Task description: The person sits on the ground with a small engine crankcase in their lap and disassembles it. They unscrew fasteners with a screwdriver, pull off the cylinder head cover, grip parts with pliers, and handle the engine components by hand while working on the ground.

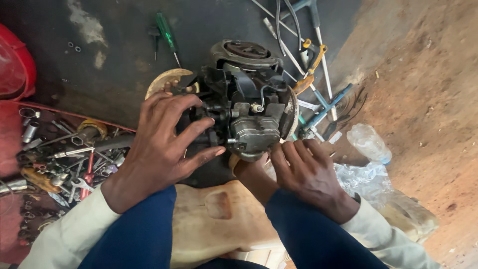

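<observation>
A small greasy engine (249, 99) with a grey metal carburettor (255, 132) on its front rests on a pale wooden stool (219, 219) between my knees. My left hand (162, 147) lies spread against the engine's left side, fingertips touching the dark parts beside the carburettor. My right hand (306, 172) sits just below and right of the carburettor, fingers curled with the tips pinched at its lower edge; I cannot see whether it holds a small part or tool.
A red tray (15, 149) of several spanners, sockets and screwdrivers lies at the left. A green-handled screwdriver (166, 32) lies on the dark mat behind. T-handle wrenches and pliers (313, 65) lie at the right, with a plastic bottle (368, 142) and clear plastic bag on the dirt.
</observation>
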Action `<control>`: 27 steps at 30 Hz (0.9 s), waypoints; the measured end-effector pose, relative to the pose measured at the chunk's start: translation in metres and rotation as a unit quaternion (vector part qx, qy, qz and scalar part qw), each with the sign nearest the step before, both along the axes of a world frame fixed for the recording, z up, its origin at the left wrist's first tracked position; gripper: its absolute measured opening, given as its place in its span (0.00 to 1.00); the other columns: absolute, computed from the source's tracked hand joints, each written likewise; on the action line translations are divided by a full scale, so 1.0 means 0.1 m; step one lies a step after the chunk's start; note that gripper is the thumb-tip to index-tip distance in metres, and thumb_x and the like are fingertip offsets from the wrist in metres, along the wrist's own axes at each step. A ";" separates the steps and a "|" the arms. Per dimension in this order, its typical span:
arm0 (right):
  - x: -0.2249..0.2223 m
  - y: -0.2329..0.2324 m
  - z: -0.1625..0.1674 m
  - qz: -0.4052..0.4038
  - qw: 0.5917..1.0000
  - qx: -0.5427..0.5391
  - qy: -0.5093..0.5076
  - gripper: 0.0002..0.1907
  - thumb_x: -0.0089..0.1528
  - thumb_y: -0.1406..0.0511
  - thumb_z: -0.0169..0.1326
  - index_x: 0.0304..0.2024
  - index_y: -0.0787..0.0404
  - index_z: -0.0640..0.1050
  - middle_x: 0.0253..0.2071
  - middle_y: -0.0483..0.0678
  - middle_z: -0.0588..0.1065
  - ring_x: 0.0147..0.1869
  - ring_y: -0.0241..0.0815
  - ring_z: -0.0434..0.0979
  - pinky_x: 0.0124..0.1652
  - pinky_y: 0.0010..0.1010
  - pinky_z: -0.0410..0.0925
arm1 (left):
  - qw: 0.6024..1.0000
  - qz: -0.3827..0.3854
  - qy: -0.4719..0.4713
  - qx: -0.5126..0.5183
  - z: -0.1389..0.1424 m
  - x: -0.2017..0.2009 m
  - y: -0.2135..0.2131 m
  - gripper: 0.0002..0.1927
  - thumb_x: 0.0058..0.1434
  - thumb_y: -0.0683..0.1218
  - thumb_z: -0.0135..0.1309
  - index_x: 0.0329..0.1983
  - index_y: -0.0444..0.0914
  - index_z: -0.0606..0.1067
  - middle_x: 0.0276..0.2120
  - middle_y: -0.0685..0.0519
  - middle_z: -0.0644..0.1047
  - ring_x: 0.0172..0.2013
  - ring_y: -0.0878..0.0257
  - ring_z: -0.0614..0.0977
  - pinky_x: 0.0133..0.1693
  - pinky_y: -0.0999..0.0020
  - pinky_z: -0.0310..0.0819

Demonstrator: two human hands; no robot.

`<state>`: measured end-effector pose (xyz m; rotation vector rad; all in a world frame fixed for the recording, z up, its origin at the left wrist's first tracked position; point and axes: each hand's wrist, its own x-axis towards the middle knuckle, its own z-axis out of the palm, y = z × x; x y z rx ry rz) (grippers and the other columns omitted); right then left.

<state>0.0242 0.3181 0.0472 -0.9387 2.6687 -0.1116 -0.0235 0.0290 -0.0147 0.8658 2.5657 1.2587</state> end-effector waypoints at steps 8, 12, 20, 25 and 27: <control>0.07 0.04 -0.07 -0.027 0.995 -0.038 0.084 0.11 0.58 0.63 0.60 0.39 0.62 0.76 0.32 0.46 0.72 0.35 0.43 0.73 0.37 0.35 0.61 | 1.000 0.003 -0.007 0.001 0.00 0.00 0.02 0.26 0.59 0.58 0.66 0.50 0.36 0.77 0.56 0.42 0.70 0.59 0.44 0.71 0.65 0.42 0.60; 0.06 0.03 -0.12 -0.035 0.998 -0.017 0.059 0.09 0.61 0.66 0.62 0.33 0.58 0.73 0.27 0.43 0.70 0.32 0.39 0.72 0.35 0.35 0.62 | 1.000 0.006 -0.004 -0.002 -0.01 0.01 0.03 0.25 0.59 0.58 0.66 0.50 0.36 0.78 0.56 0.41 0.70 0.59 0.44 0.71 0.64 0.42 0.60; 0.06 0.01 -0.12 -0.042 0.991 -0.086 0.092 0.08 0.60 0.66 0.59 0.39 0.64 0.78 0.34 0.48 0.74 0.35 0.42 0.74 0.38 0.34 0.64 | 1.000 0.009 -0.007 0.007 -0.04 0.01 0.03 0.26 0.59 0.58 0.66 0.51 0.35 0.77 0.57 0.41 0.70 0.60 0.44 0.71 0.65 0.42 0.60; 0.07 -0.02 -0.12 -0.077 0.995 -0.017 0.065 0.12 0.62 0.62 0.62 0.28 0.57 0.73 0.26 0.44 0.70 0.28 0.41 0.72 0.31 0.36 0.61 | 1.000 0.019 -0.001 0.010 0.00 0.00 0.05 0.26 0.59 0.57 0.67 0.51 0.35 0.77 0.57 0.42 0.70 0.59 0.43 0.70 0.63 0.42 0.60; 0.08 -0.03 -0.12 -0.081 0.994 -0.016 0.073 0.14 0.62 0.61 0.62 0.26 0.56 0.72 0.25 0.44 0.69 0.28 0.41 0.71 0.30 0.37 0.60 | 0.999 0.039 -0.015 0.027 0.02 0.00 0.04 0.24 0.59 0.55 0.67 0.51 0.36 0.77 0.57 0.42 0.70 0.59 0.43 0.71 0.62 0.44 0.62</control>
